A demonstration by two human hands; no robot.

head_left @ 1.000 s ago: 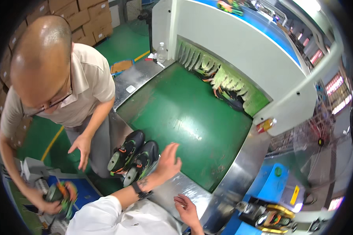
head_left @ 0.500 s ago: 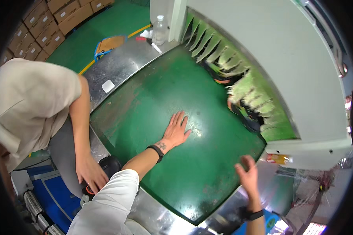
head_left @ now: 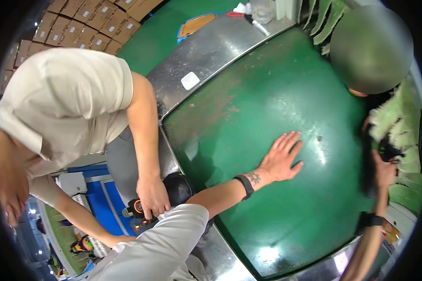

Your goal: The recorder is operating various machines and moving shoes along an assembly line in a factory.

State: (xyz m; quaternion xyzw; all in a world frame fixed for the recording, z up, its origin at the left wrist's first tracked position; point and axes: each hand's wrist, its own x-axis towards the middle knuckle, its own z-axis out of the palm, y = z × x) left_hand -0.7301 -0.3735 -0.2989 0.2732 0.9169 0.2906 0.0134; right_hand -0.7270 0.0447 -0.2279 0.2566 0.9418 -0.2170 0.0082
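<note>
My left hand [head_left: 282,157] lies flat on the green belt surface [head_left: 248,196], fingers spread, holding nothing. On the far right, my right hand [head_left: 385,172] has reached the fringed green curtain [head_left: 404,126]. Its fingers are around part of a black shoe [head_left: 390,149] that sits among the strips; much of the shoe is hidden by strips and shadow. Only a small orange edge of another dark shoe [head_left: 358,92] shows, beneath a blurred round patch.
At my left a person in a beige shirt [head_left: 75,89] has a hand on a black item with orange parts [head_left: 138,207]. A metal ledge [head_left: 211,54] bears a white piece [head_left: 190,80], a white marker [head_left: 260,28] and a clear bottle [head_left: 262,11]. Stacked cartons [head_left: 86,23] stand beyond.
My right hand has moved from the belt's near right edge forward to the shoe at the curtain. My left hand stays flat on the belt. The view has turned, shifting the scene.
</note>
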